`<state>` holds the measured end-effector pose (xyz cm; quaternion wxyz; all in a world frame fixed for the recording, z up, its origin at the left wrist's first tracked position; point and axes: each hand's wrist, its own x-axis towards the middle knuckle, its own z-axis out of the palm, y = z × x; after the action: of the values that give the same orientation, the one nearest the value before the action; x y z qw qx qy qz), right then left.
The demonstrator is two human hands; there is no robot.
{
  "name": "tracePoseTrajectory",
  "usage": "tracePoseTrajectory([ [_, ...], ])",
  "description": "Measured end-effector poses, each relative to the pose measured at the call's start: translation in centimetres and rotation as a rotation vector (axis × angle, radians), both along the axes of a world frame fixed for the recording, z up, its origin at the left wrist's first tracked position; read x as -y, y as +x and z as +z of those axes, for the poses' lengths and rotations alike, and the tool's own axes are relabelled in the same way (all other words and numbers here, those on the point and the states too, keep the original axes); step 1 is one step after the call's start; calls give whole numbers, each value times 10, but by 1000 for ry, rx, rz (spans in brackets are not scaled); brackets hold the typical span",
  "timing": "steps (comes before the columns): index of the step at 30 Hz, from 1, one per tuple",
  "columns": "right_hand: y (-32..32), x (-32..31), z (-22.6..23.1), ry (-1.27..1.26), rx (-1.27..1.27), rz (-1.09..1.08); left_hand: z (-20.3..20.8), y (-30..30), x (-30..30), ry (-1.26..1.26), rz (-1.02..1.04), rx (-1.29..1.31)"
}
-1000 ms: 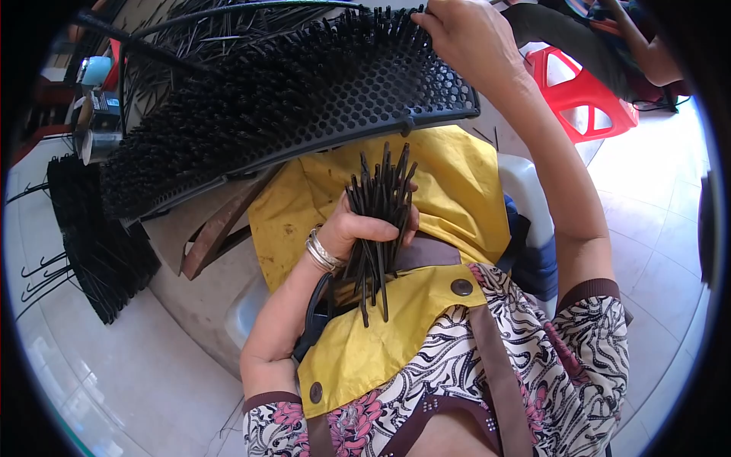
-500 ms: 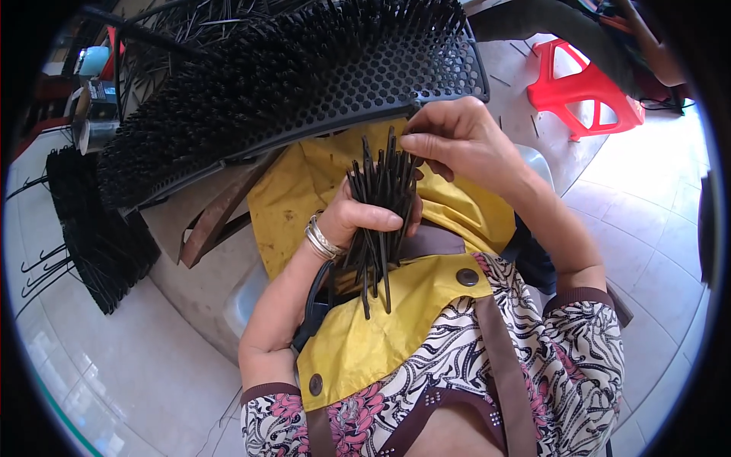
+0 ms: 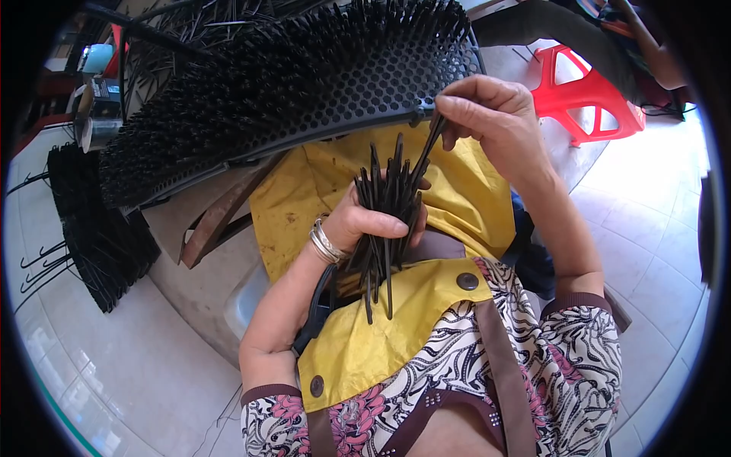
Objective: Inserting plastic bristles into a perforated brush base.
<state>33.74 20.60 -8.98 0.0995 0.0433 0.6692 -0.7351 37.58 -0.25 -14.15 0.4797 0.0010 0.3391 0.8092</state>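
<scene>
Many black rods (image 3: 390,189) clasped in the left grip (image 3: 361,222), over a yellow apron (image 3: 354,343); one or more pinched in the right grip (image 3: 495,116). Could drop neighbouring rods if held too slackly while pulling.

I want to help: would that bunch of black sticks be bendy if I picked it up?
The black sticks are probably stiff: they poke out of the left hand without drooping. Each is thin, so one is likely light. No tie shows, so they might scatter if held loosely.
</scene>
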Motion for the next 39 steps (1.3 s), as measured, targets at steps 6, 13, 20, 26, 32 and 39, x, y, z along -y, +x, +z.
tracePoseTrajectory([
  [6,-22,-21,11,-63,-248,-278,-2,2,1,18,20,20],
  [13,-56,-15,7,212,-631,-468,1,0,-1,18,16,58],
  [20,-68,1,4,394,-745,-410,-2,2,-1,-41,24,74],
  [26,-75,-2,11,653,-758,-188,-3,2,0,-29,19,82],
  [32,-82,14,41,783,-778,-30,-4,1,1,75,28,124],
  [39,-98,17,45,1011,-888,176,-7,3,0,104,28,143],
])
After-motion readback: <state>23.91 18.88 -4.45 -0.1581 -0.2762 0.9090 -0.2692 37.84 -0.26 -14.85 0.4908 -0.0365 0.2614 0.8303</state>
